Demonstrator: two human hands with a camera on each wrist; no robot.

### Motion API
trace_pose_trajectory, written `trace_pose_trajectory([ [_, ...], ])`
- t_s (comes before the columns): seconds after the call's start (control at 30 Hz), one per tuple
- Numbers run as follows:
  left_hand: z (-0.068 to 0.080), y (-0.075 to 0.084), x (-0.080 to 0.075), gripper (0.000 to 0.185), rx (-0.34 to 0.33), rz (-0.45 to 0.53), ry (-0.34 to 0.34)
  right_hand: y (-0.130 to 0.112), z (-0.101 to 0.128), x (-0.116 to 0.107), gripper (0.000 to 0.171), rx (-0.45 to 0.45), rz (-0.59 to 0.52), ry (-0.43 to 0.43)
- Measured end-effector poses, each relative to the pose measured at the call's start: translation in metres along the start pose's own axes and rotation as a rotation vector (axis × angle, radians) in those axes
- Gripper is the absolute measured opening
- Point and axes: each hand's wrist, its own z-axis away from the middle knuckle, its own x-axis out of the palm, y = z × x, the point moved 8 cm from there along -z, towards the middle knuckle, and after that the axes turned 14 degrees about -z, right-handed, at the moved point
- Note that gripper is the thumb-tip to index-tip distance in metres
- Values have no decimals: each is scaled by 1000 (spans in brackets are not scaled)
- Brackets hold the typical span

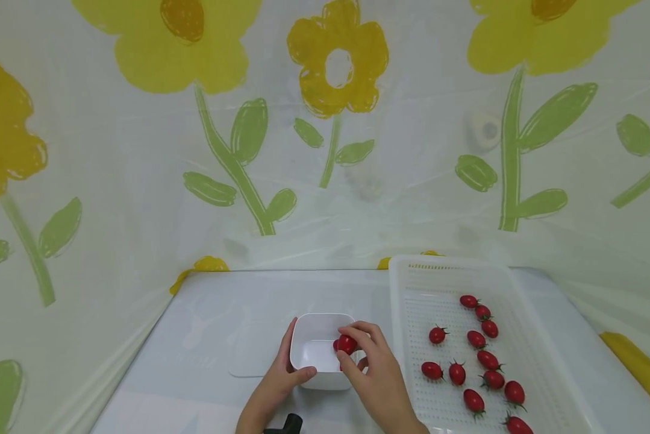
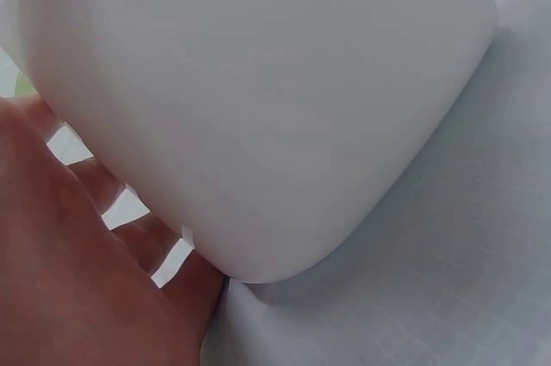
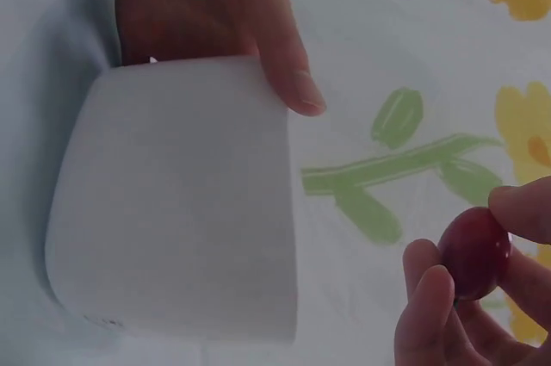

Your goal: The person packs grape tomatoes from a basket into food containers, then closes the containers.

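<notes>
A white, square-sided container [image 1: 314,348] with rounded corners stands on the table. My left hand [image 1: 276,378] grips its left side, the thumb over the near rim and the fingers along the outer wall. Over the container's right part, my right hand [image 1: 380,378] pinches a red cherry tomato [image 1: 347,344] between thumb and fingertips. A bit of red shows just left of that tomato; whether it is another tomato inside cannot be told. In the right wrist view the pinched tomato [image 3: 475,254] appears apart from the container wall [image 3: 181,202].
To the right lies a white perforated basket [image 1: 414,313] holding several cherry tomatoes [image 1: 488,360] with green stems. A flat see-through sheet [image 1: 249,352] lies left of the container. Behind the table hangs a flower-printed curtain [image 1: 411,199]. Something black [image 1: 290,424] sits at my left wrist.
</notes>
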Motion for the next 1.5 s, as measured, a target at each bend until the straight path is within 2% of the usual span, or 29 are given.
trace_pose_trajectory([
  [0.23, -1, -1, 0, 86, -17, 5, 8, 5, 1, 16, 34, -2, 43, -28],
  [0.47, 0, -2, 0, 87, 0, 34, -3, 13, 1, 25, 32, -11, 186, -52],
  [0.63, 0, -3, 0, 87, 5, 28, -6, 21, 1, 29, 32, -23, 222, -53],
  [0.9, 2, -1, -1, 87, -3, 22, 0, 20, 4, 35, 30, -221, 263, 6],
  [1.0, 2, 0, -1, 87, -4, 29, -5, 19, 5, 37, 31, -259, 257, 17],
  [1.13, 2, 0, 0, 87, -8, 32, -7, 19, 6, 37, 33, -266, 245, 25],
  [1.5, 2, 0, 0, 87, -7, 25, -5, 24, 5, 38, 30, -195, 257, 8],
])
